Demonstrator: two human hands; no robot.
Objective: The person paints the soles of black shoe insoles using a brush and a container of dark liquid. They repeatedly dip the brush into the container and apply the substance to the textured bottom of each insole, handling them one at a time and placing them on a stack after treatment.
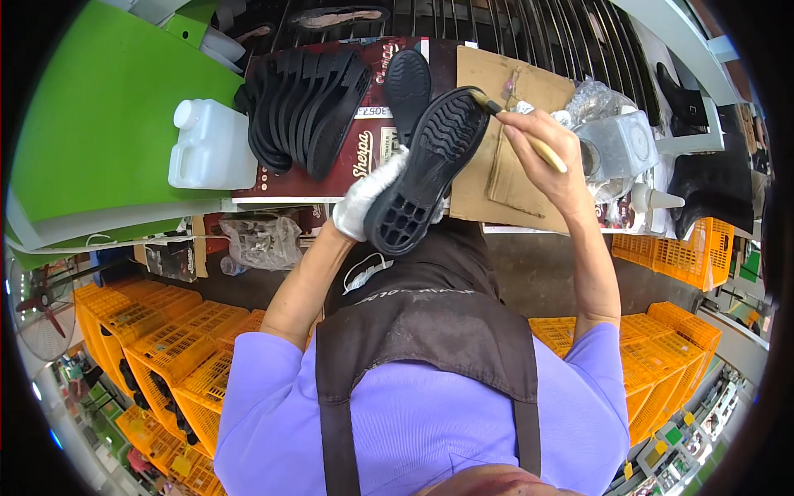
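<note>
A black shoe sole (438,149) is tilted up in front of me, its ridged face and the hollow grid at its heel showing. My left hand (364,197), in a white glove, grips it near the heel. Bare, my right hand (546,153) is closed round the pale handle of a brush (542,150). The bristles touch the sole's rim at the toe end. Behind lies a second black sole (408,87), partly covered by the held one. To the left, several black soles (306,107) lean in a row on a dark red printed cardboard sheet (331,182).
Left of the soles stands a white plastic jug (213,145). Brown cardboard (517,190) lies under my right hand. Beyond it are a clear container (620,145), plastic wrap and a white nozzle bottle (653,198). A black bar rack (529,33) runs behind; orange crates (174,339) stand around me.
</note>
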